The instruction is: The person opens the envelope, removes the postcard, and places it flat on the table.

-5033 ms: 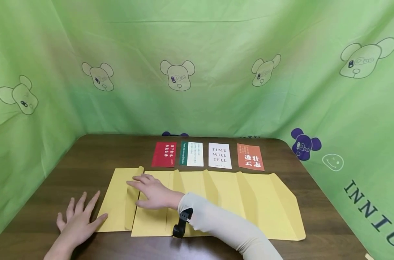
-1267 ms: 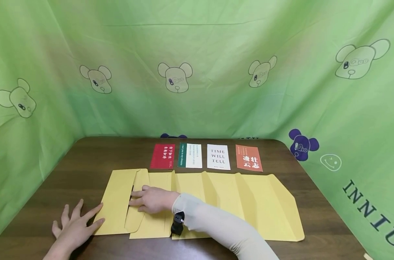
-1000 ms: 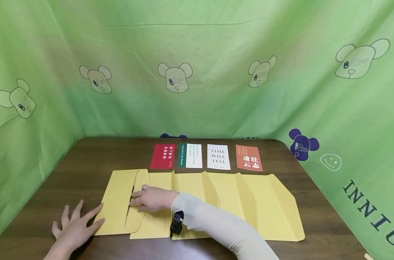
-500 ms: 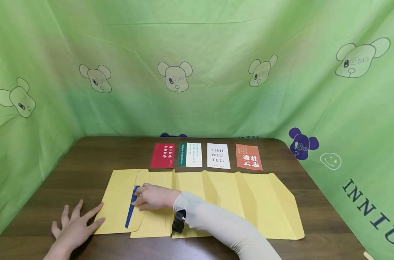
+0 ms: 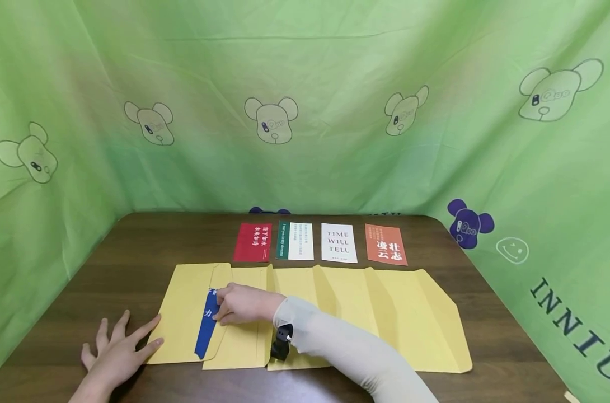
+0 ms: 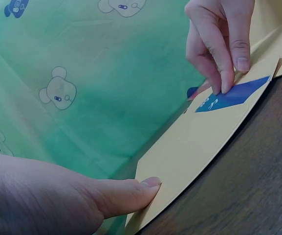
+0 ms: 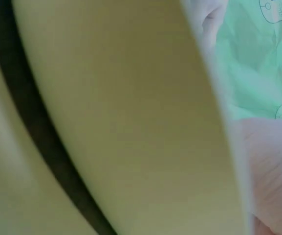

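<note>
At the left end of the row, a yellow envelope lies with its flap folded out to the right. A blue card with white characters shows part-way out of its mouth; the rest is hidden inside. My right hand pinches the card's right edge between thumb and fingers, over the flap. In the left wrist view the blue card sits just below those fingertips. My left hand rests at the envelope's left edge, fingers spread, thumb pressing on the paper. Blurred yellow paper fills most of the right wrist view.
Several more yellow envelopes overlap to the right, partly under my right forearm. Behind them lie a red card, a green-and-white card, a white card and an orange card. A green curtain surrounds the brown table.
The envelope's flap has been turned out to the right. My right fingers went into its mouth, then moved right, drawing the blue card part-way out. My left hand has stayed at the edge.
</note>
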Available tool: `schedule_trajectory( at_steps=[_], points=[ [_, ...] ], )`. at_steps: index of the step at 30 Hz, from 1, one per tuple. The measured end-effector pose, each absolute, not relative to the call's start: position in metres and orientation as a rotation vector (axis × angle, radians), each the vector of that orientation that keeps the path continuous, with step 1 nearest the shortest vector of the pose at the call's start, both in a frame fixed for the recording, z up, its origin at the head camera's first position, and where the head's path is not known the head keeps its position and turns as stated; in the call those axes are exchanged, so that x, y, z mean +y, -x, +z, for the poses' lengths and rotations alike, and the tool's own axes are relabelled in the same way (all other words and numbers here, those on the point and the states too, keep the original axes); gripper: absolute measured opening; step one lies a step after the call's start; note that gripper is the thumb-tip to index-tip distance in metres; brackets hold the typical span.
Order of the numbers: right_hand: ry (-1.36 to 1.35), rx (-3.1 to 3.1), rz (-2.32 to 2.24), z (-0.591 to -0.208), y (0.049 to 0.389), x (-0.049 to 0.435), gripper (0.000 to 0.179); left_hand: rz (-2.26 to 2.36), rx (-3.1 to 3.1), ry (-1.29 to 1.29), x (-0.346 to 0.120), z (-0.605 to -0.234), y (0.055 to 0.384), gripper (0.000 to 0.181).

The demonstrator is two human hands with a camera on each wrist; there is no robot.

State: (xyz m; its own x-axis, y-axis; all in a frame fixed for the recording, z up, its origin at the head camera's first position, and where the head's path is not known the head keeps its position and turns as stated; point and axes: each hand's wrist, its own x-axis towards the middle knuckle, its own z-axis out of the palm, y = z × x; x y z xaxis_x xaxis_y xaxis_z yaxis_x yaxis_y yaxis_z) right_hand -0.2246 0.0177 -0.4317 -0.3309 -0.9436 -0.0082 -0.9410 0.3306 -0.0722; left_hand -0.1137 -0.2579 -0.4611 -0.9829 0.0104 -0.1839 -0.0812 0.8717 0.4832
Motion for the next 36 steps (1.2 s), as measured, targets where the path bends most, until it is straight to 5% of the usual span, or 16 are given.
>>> schedule_trajectory(
  at_steps=[9, 16, 29, 36],
  points=[
    [1.621, 2.579, -0.172, -0.432, 0.223, 0.018, 0.020, 0.754, 2.872, 0.056, -0.257, -0.461, 0.112, 0.077],
    [1.431, 2.645, -0.331, -0.437, 0.222, 0.010, 0.039, 0.759, 2.853, 0.060, -0.258, -0.461, 0.112, 0.077],
    [1.212, 2.867, -0.420, -0.443, 0.215, 0.002, 0.021, 0.770, 2.854, 0.055, -0.257, -0.461, 0.114, 0.076],
    [0.959, 2.908, -0.426, -0.443, 0.218, -0.002, 0.066, 0.778, 2.867, 0.050, -0.257, -0.462, 0.112, 0.076]
  ],
)
